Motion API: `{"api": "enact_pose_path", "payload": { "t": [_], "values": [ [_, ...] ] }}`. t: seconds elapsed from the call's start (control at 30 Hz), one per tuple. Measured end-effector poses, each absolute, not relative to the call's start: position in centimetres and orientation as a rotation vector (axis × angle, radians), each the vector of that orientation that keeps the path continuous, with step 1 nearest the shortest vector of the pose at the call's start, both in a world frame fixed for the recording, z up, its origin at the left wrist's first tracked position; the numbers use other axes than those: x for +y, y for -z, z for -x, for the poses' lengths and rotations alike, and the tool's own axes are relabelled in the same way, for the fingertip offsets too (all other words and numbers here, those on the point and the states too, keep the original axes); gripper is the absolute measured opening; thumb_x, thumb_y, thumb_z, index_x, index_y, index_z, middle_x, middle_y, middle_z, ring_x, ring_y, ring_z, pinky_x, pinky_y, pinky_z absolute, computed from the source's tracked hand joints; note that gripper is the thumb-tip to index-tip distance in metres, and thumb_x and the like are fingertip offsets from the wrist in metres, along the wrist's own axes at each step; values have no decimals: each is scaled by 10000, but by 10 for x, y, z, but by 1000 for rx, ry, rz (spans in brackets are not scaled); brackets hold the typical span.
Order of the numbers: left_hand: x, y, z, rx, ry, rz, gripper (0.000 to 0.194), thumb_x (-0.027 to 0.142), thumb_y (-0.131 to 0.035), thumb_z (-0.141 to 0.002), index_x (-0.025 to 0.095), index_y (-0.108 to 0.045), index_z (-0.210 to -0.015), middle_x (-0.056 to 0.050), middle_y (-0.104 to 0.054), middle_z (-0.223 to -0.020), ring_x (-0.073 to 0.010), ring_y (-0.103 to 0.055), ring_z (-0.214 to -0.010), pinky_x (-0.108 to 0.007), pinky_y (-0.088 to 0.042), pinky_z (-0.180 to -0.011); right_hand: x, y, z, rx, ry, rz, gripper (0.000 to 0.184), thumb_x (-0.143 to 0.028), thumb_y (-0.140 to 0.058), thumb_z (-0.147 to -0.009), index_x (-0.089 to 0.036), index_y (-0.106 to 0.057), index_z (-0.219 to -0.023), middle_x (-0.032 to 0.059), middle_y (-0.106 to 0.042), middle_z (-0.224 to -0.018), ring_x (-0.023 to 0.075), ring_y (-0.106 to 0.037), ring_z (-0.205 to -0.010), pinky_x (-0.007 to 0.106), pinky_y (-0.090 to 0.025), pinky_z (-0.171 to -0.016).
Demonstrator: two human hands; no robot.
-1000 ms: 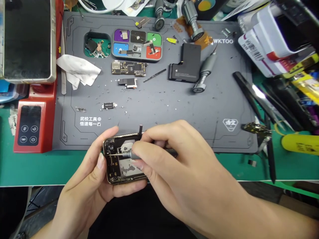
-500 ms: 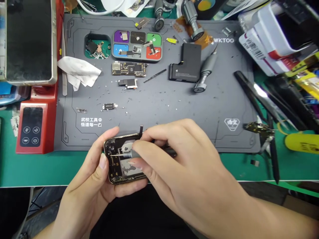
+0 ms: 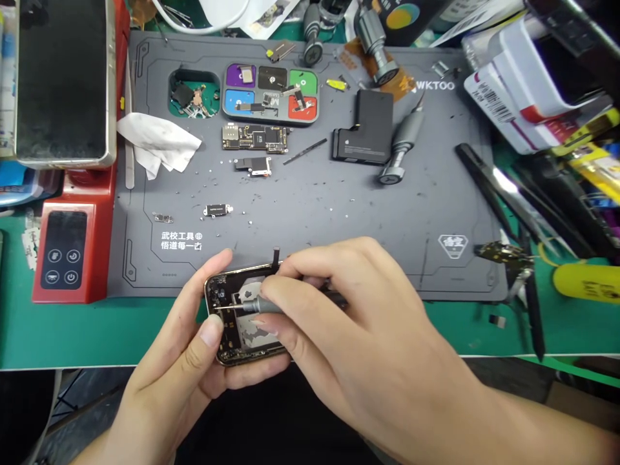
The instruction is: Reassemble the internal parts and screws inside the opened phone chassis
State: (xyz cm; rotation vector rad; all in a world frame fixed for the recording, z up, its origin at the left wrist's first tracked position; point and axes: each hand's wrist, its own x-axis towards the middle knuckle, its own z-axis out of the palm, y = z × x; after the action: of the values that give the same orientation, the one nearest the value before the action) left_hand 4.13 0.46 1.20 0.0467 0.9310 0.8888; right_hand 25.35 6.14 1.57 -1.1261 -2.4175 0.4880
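Held at the front edge of the bench is an opened phone housing point(image 3: 252, 329), its inside facing up. My left hand point(image 3: 188, 349) is closed around its left end, the thumb pressing on the inner edge. In my right hand point(image 3: 339, 310) is a thin grey screwdriver point(image 3: 249, 305), gripped between thumb and fingers. Its tip points left and reaches the inside of the housing near the left rim, close to my left thumb. A short black flex cable point(image 3: 276, 257) sticks up from the housing's far edge. My right hand hides the housing's right end.
On the grey mat point(image 3: 300, 213) lie a logic board point(image 3: 255, 138), a black battery point(image 3: 371, 129), another screwdriver point(image 3: 404, 142), small parts and loose screws. Behind them sits a coloured parts tray point(image 3: 271, 116). A red device point(image 3: 72, 258) stands left; tweezers point(image 3: 484, 184) lie right.
My left thumb has slid further onto the housing, beside the screwdriver tip. The whole view has shifted slightly. Both hands keep their grips.
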Motion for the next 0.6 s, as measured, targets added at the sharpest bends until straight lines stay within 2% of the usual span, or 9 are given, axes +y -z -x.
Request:
{"api": "enact_pose_path", "payload": {
  "t": [0.13, 0.23, 0.37, 0.47, 0.6],
  "values": [
    [3, -14, -43, 963, -872, -71, 506, 394, -848, -1125, 623, -746, -1565, 68, -878, -1464, -266, -869, -1348, -421, -754, -1150, 60, -14, -253, -2402, -497, 1116, 246, -33, -686, -1079, -167, -708, -1284, 99, -791, -1150, 248, -630, -1008, 382, -594, -937],
    [2, -13, -41, 980, -860, -90, 540, 404, -878, -1103, 637, -736, -1569, 67, -897, -1394, -284, -866, -1359, -440, -751, -1160, 59, -14, -254, -2421, -508, 1112, 298, -10, -666, -1044, -206, -720, -1262, 83, -785, -1162, 242, -617, -1022, 359, -580, -912],
    [0, -10, -39, 972, -848, -113, 569, 391, -823, -1141, 634, -679, -1636, 42, -853, -1530, -294, -847, -1396, -461, -737, -1181, 61, -15, -255, -2458, -481, 1126, 183, -77, -621, -1119, -184, -760, -1173, 111, -791, -1143, 251, -628, -984, 378, -566, -845],
    [0, -9, -39, 958, -844, -133, 574, 397, -782, -1166, 636, -641, -1669, 32, -886, -1418, -292, -840, -1402, -456, -734, -1177, 62, -16, -254, -2455, -459, 1123, 199, -155, -586, -1205, -177, -767, -1126, 115, -794, -1106, 255, -634, -960, 396, -562, -846],
    [1, -11, -42, 958, -883, -106, 521, 410, -818, -1145, 616, -709, -1611, 28, -906, -1333, -280, -874, -1324, -422, -757, -1127, 63, -17, -252, -2455, -462, 1119, 208, -161, -569, -1232, -171, -765, -1162, 115, -800, -1104, 261, -634, -953, 406, -544, -863]
  ]
}}
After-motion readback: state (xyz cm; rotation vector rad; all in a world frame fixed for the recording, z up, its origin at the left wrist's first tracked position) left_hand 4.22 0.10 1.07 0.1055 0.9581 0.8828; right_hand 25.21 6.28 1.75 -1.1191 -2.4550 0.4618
